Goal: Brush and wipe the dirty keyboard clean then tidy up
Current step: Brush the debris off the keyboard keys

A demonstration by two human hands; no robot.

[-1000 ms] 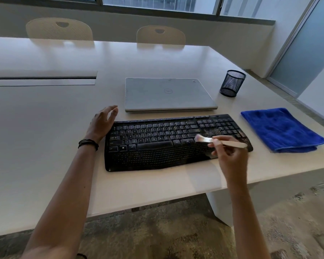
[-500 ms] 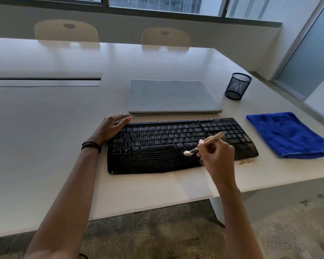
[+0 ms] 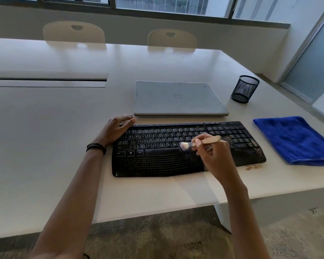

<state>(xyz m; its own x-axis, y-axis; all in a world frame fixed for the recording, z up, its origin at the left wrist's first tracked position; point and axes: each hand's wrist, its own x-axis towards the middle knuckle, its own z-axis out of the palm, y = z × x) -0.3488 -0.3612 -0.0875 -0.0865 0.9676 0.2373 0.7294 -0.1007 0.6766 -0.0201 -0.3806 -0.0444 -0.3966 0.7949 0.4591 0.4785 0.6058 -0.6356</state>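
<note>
1. The keyboard [image 3: 157, 163] lies flat near the counter [image 3: 45, 137]'s near edge, toward its right corner, with its long axis running along that edge.
2. The right hand [image 3: 212, 156] has its grip clenched around the brush [image 3: 210, 140], pinching it just behind the bristles. The wooden handle sticks out to the right.
3. The brush lies almost parallel to the rows of keys. Its bristles point left and sit on the keys just past the right end of the space bar.
4. The left hand [image 3: 118, 128] has its grip released. Its loose fingers rest on the keyboard's far left corner, and I judge it's there to steady the board.
5. Here's what the next move turns on. The brown grit [image 3: 251, 146] sits thickest on the keyboard's right end, around the number pad, so the dirt is to the right of the bristles, on the handle's side.
6. The right hand is much the nearer one, so the next strokes look like its job. I'd expect them to sweep rightward along the board.
7. A small pile of crumbs [image 3: 253, 166] is on the counter, touching the keyboard's near right corner.
8. The blue cloth [image 3: 295, 141] lies folded just beyond the keyboard's right end. The wiping isn't done yet.
</note>
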